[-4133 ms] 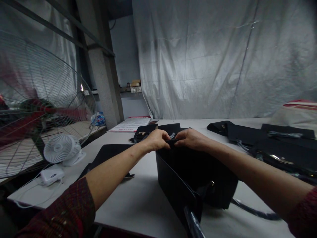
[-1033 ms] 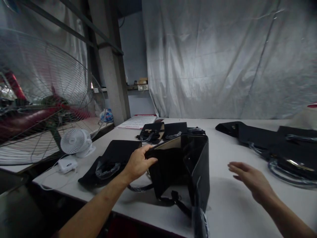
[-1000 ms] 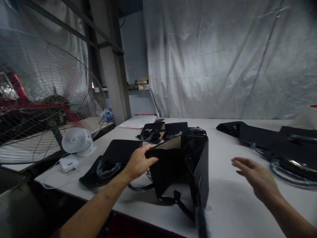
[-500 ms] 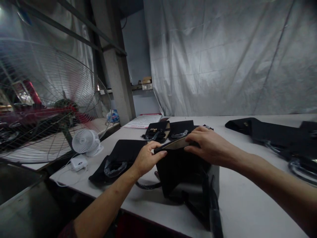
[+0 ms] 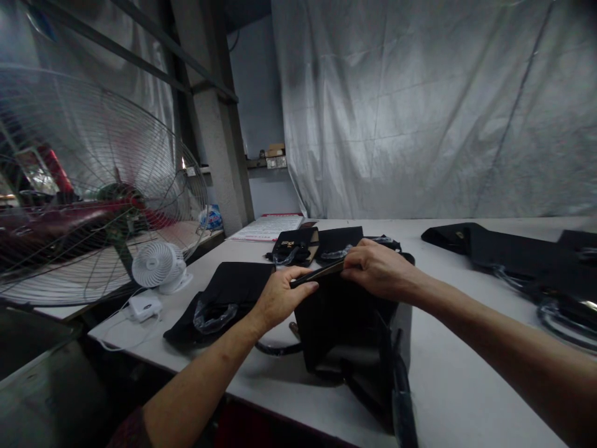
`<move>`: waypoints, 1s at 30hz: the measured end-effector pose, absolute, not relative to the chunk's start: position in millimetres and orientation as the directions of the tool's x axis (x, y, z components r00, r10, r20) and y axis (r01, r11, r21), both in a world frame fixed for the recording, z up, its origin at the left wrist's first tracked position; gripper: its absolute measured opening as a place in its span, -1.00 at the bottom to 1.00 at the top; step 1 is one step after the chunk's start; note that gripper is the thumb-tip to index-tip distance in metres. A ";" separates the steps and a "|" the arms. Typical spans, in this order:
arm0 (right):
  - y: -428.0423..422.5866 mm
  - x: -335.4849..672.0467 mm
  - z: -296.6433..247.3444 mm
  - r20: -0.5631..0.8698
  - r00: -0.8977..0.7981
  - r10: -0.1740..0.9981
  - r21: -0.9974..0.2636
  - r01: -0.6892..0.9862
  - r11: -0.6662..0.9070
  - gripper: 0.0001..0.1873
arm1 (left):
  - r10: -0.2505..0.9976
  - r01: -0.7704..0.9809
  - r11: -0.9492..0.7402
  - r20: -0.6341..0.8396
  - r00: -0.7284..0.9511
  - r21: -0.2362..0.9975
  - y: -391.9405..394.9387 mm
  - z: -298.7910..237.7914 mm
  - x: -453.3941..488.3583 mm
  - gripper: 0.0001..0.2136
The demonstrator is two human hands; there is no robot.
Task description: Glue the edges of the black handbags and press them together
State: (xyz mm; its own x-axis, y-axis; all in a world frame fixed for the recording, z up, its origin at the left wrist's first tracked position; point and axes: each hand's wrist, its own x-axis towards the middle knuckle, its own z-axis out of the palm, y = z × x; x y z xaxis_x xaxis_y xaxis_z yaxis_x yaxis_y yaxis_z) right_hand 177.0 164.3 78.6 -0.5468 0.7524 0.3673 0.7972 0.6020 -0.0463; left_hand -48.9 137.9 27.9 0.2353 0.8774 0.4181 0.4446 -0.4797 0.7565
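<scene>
A black handbag (image 5: 347, 336) stands upright near the front edge of the white table (image 5: 448, 386), its strap trailing toward me. My left hand (image 5: 280, 298) is closed on the left end of the bag's top rim, thumb on top. On the same rim further right, my right hand (image 5: 380, 270) grips with curled fingers. The rim shows a pale lining edge between both hands.
A flat black bag with a plastic-wrapped handle (image 5: 219, 305) lies left of the handbag. Small black bags (image 5: 298, 246) sit behind it, more black bags (image 5: 513, 255) at the right. A large spinning floor fan (image 5: 93, 199), a small white fan (image 5: 156, 267) and a white charger (image 5: 142, 305) stand at left.
A second ago my right hand hovered open to the right of the bag. It has since moved in and closed on the top rim, pressing the opening narrower. My left hand kept its hold.
</scene>
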 end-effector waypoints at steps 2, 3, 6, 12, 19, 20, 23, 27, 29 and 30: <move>164.5 173.5 77.9 0.387 -0.481 0.787 -0.040 0.844 0.536 -0.79 | 0.866 0.459 -0.499 0.439 0.239 0.735 137.9 27.5 -48.2 -0.74; 164.6 171.8 77.5 0.392 -0.461 0.796 -0.035 0.857 0.514 -0.78 | 0.862 0.464 -0.506 0.448 0.238 0.727 138.0 27.2 -48.0 -0.74; 165.8 167.4 76.1 0.397 -0.437 0.807 -0.026 0.874 0.485 -0.77 | 0.861 0.471 -0.506 0.456 0.226 0.722 138.5 25.7 -47.2 -0.75; 166.1 161.1 75.3 0.391 -0.405 0.827 0.004 0.899 0.438 -0.74 | 0.850 0.484 -0.520 0.486 0.205 0.704 138.0 22.7 -44.9 -0.78; 161.4 154.4 79.8 0.382 -0.384 0.840 0.028 0.914 0.405 -0.71 | 0.825 0.575 -0.517 0.548 0.137 0.634 135.8 25.7 -35.1 -0.84; 161.2 153.9 79.8 0.381 -0.378 0.843 0.025 0.916 0.400 -0.71 | 0.820 0.585 -0.514 0.560 0.120 0.628 136.0 26.0 -33.2 -0.86; 161.8 156.8 78.6 0.384 -0.342 0.858 -0.002 0.929 0.371 -0.72 | 0.824 0.574 -0.492 0.563 0.064 0.655 137.2 26.7 -28.7 -0.88; 164.9 171.2 76.3 0.392 -0.267 0.881 -0.068 0.946 0.317 -0.82 | 0.842 0.548 -0.461 0.538 0.024 0.697 138.0 27.1 -26.0 -0.88; 166.6 178.9 75.9 0.396 -0.240 0.886 -0.094 0.950 0.299 -0.86 | 0.836 0.544 -0.475 0.548 0.035 0.691 137.1 26.9 -25.4 -0.89; 167.4 181.8 75.9 0.400 -0.234 0.886 -0.101 0.950 0.296 -0.89 | 0.833 0.543 -0.482 0.551 0.042 0.687 136.5 26.7 -25.1 -0.89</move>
